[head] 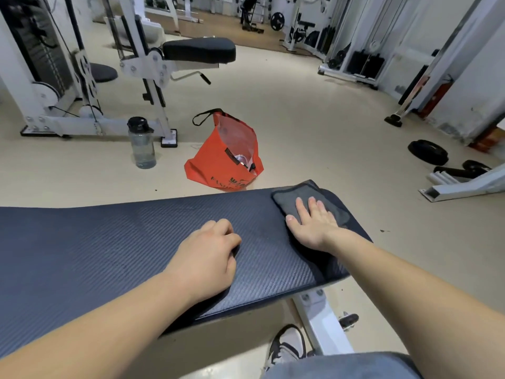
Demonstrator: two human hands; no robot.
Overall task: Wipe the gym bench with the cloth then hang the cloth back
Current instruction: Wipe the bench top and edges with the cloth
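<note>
- My left hand (207, 250) rests on the dark blue ribbed vinyl gym bench pad (95, 242), fingers curled under and pressed together, gripping nothing; it looks like a brace.
- Out past those knuckles and to their left the pad runs on bare, with open room for long strokes. The near edge lies under my left wrist.
- My right hand (311, 222) lies flat on the folded dark grey microfibre cloth (289, 203), fingers spread slightly and pressing it onto the pad. The cloth sits under and beyond my right fingertips, at the pad's right end.
- Step in hand, as I judge it: wiping, with most of the surface probably not yet covered. Next move calls for steady downward pressure while sweeping the cloth toward my left hand, which must lift clear.
- Right of my right fingers the pad's rounded end drops off almost at once; the cloth's far corner already reaches the edge.
- No hanging spot for the cloth is visible.
</note>
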